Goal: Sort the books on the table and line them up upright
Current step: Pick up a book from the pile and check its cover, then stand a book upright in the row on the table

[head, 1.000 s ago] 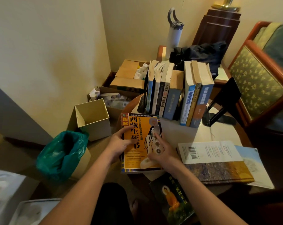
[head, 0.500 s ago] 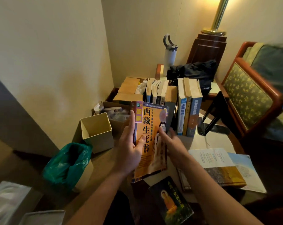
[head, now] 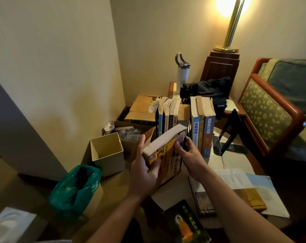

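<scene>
Orange book (head: 168, 160), green bag (head: 75, 188)

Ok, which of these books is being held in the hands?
The orange-covered book, tilted, gripped by the left hand and right hand before the upright row. The rest stand in that row or lie flat.

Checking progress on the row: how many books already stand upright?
8: five in the left group, three in the right group. The orange book, held in front of the row, may hide others.
</scene>
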### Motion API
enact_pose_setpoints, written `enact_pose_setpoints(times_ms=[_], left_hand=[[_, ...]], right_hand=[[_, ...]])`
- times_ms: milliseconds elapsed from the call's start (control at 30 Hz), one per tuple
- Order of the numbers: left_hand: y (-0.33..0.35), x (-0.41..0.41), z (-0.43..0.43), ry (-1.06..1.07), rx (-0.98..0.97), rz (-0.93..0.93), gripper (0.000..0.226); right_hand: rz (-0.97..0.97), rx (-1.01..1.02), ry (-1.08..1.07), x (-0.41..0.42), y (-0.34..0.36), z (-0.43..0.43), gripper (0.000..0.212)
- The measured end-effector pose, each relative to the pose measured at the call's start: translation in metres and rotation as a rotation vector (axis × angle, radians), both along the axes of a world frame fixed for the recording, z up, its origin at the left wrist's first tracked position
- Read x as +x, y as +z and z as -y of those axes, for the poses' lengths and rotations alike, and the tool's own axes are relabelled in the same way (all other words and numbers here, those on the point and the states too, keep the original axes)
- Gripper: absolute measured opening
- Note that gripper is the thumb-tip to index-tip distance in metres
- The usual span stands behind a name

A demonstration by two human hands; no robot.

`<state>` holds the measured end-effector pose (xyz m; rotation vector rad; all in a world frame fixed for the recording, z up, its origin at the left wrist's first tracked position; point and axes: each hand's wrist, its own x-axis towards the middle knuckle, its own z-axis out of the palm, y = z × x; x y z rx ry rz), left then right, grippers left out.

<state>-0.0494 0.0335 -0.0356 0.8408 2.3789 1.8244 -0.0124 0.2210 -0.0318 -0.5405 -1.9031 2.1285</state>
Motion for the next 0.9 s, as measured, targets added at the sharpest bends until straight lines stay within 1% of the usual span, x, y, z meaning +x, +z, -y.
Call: enact_pose_setpoints(times_ms=[67, 133, 267, 367, 400, 467, 500, 600, 700, 800, 900], left_hand=[[-0.004, 0.005, 0.001, 0.013, 0.036, 0.011, 0.085], [0.000, 0.008, -0.001, 0.015, 0.079, 0.066, 0.077], [0.013, 0.006, -0.003, -0.061, 0.208, 0.359, 0.078], [0.012, 0.004, -0.004, -0.116, 0.352, 0.653, 0.078], [0.012, 0.005, -0.005, -0.136, 0.358, 0.703, 0.071], [0.010, 0.013, -0.011, -0.206, 0.299, 0.709, 0.049], [0.011, 0.019, -0.014, -0.243, 0.255, 0.699, 0.044], [0.009, 0.027, -0.023, -0.322, 0.165, 0.649, 0.049], [0.009, 0.025, -0.027, -0.327, 0.094, 0.638, 0.053], [0.009, 0.017, -0.028, -0.302, 0.028, 0.604, 0.052], [0.014, -0.002, -0.032, -0.244, -0.002, 0.562, 0.048]], right_hand=[[0.020, 0.001, 0.027, 0.002, 0.000, 0.001, 0.041], [0.048, 0.005, 0.034, 0.003, 0.003, 0.003, 0.048], [0.080, -0.013, 0.014, 0.007, 0.017, 0.017, 0.086], [0.068, -0.087, 0.000, 0.007, 0.026, 0.031, 0.098], [0.072, -0.070, -0.019, 0.004, 0.030, 0.033, 0.101], [0.123, 0.005, -0.063, 0.001, 0.040, 0.032, 0.106], [0.152, 0.056, -0.088, 0.001, 0.045, 0.031, 0.106], [0.211, 0.227, -0.121, 0.011, 0.055, 0.022, 0.091], [0.219, 0.370, -0.114, 0.022, 0.055, 0.014, 0.082], [0.195, 0.399, -0.086, 0.029, 0.053, 0.006, 0.079], [0.148, 0.375, -0.076, 0.037, 0.060, -0.001, 0.077]])
